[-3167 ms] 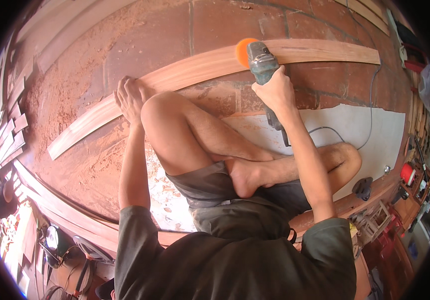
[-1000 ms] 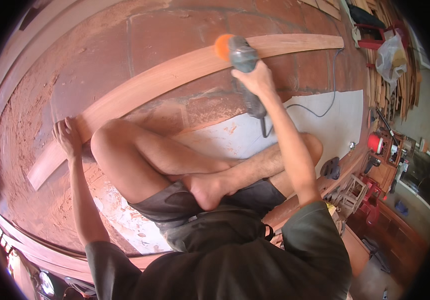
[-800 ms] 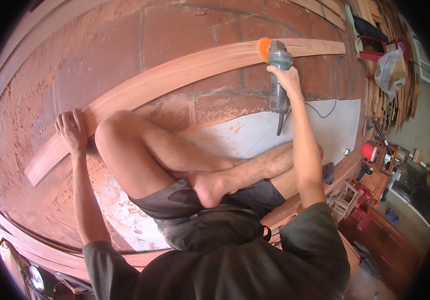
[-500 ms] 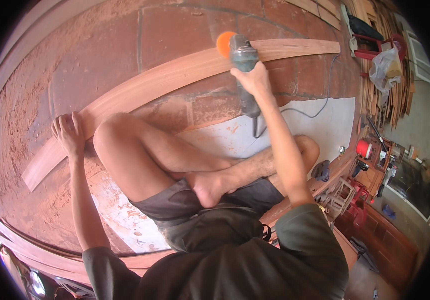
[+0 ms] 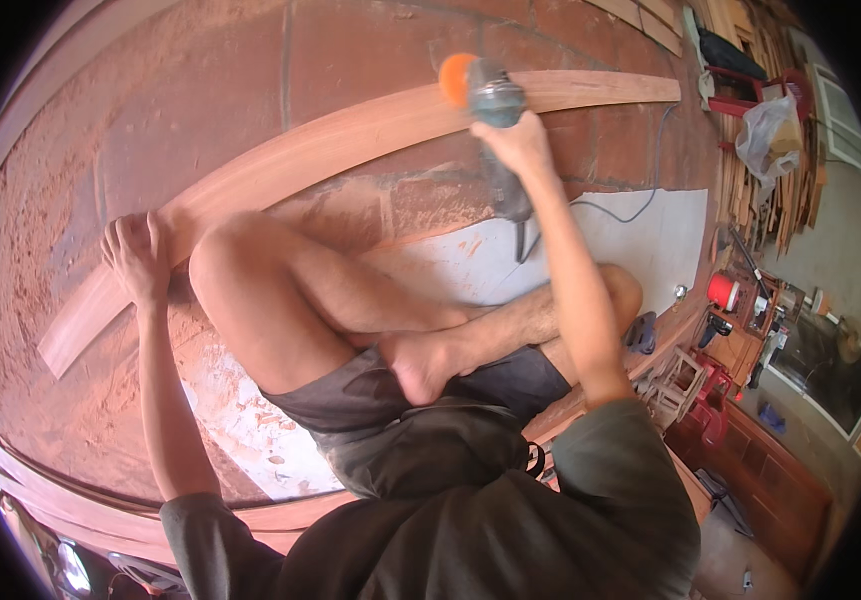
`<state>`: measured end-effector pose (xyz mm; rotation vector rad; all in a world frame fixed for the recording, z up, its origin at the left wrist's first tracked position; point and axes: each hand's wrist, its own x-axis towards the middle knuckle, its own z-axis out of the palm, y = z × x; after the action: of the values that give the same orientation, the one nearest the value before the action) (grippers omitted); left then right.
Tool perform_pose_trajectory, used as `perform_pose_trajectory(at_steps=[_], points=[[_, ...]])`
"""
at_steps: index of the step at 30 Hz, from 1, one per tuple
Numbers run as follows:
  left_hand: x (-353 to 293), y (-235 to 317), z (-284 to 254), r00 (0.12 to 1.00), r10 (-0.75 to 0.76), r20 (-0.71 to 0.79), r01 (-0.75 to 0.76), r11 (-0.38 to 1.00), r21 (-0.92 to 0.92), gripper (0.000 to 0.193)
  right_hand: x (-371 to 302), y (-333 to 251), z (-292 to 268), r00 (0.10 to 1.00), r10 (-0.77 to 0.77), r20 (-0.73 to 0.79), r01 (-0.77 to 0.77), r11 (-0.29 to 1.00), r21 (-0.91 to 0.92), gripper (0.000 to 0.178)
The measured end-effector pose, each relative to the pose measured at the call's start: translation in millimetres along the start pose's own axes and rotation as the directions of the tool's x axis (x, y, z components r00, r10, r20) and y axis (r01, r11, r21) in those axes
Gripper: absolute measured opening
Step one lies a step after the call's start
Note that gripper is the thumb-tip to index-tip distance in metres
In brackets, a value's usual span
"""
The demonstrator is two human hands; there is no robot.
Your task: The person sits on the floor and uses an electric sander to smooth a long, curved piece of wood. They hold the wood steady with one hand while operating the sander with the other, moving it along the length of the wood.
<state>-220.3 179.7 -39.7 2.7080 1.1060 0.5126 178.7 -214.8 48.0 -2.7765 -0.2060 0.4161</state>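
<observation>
On the far left of the scene, red-brown sawdust [image 5: 40,200] lies thick over the floor [image 5: 200,110], which is laid in large reddish slabs. Just right of that, the left hand [image 5: 135,255] presses down on a long, pale wooden plank [image 5: 310,155], fingers spread narrow and curled over its near edge, close to the plank's left end. The plank runs from near left up to far right across the floor, bending with the lens. Near to the hand, the person's bent left knee [image 5: 225,265] rises just beside the plank, and the crossed legs rest on a whitish sheet [image 5: 640,240] spread on the floor and smeared with dust.

Further right, the right hand [image 5: 512,140] is closed around the grey-green body of a power sander [image 5: 485,100], gripping it from above. The sander's orange disc [image 5: 456,75] sits on the plank's top face, toward its far right part. A black cord [image 5: 610,212] trails from the tool's tail across the whitish sheet.

At the far right edge, stacked timber offcuts [image 5: 760,190] stand beside a clear plastic bag [image 5: 770,130], and nearer lie a red tool [image 5: 722,292] and a red stool [image 5: 705,385], well apart from both hands.
</observation>
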Motion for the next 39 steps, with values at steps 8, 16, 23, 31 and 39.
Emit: perform_pose_trajectory(at_steps=[8, 16, 23, 31, 39], points=[[5.2, 3.8, -1.2, 1.000, 0.000, -0.006, 0.000, 1.000, 0.018, 0.032, 3.0, -21.9, -6.6, 0.994, 0.085, 0.063, -0.093, 0.985, 0.145, 0.043], [0.9, 2.6, -1.1, 1.000, -0.016, -0.006, 0.016, 1.000, 0.003, 0.033, -16.1, -13.6, -8.3, 0.984, -0.011, 0.176, -0.012, 0.991, 0.130, 0.046], [6.6, 12.6, -4.4, 1.000, -0.008, 0.008, 0.008, 0.999, 0.037, 0.035, 2.3, -2.2, -4.9, 0.993, 0.101, 0.067, -0.109, 0.985, 0.130, 0.045], [2.7, 0.0, 0.0, 1.000, 0.009, 0.004, -0.009, 0.999, 0.039, 0.034, -43.0, -38.4, -1.0, 0.983, 0.048, 0.175, -0.063, 0.994, 0.085, 0.048], [3.7, 5.2, -2.5, 1.000, -0.002, -0.005, 0.002, 0.999, 0.046, 0.034, -39.8, -12.2, -2.9, 0.993, 0.081, 0.085, -0.095, 0.982, 0.164, 0.059]])
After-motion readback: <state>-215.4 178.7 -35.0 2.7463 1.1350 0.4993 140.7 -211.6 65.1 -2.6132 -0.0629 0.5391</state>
